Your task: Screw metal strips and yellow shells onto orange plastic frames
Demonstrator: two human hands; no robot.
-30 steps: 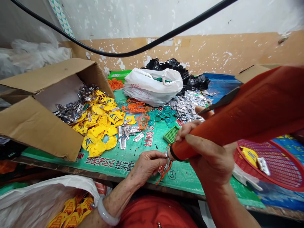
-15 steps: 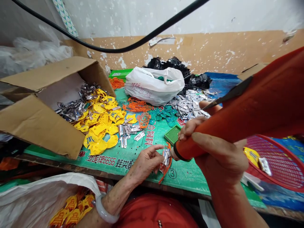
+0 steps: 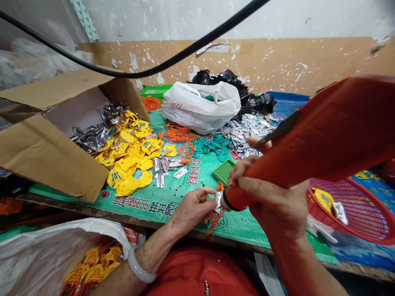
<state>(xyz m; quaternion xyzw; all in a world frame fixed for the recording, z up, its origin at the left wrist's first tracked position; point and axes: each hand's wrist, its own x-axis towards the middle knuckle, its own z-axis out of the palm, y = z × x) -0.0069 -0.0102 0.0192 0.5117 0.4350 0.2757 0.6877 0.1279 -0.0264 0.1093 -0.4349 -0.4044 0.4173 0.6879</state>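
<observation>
My left hand (image 3: 197,205) pinches a small orange plastic frame (image 3: 215,224) with a silver piece (image 3: 219,202) on it, over the front of the green table cover. From the right, my right hand (image 3: 274,201) is wrapped round a large red tool (image 3: 327,135) that slants down to the left. Its black-ringed tip is at the silver piece. A dark pointed blade (image 3: 277,129) lies along the tool's upper side, near my right fingers. The contact point is partly hidden.
A cardboard box (image 3: 52,152) spills yellow pieces (image 3: 129,160) at left. Behind stands a white bag (image 3: 200,109) beside silver pieces (image 3: 247,131). A green basket (image 3: 222,172) sits near my right hand, a red basket (image 3: 370,205) at right. A black cable (image 3: 135,75) hangs across.
The red tool and my right hand have moved left and slightly down, and the tip now covers part of the silver piece. My left hand has shifted slightly right, still pinching the frame.
</observation>
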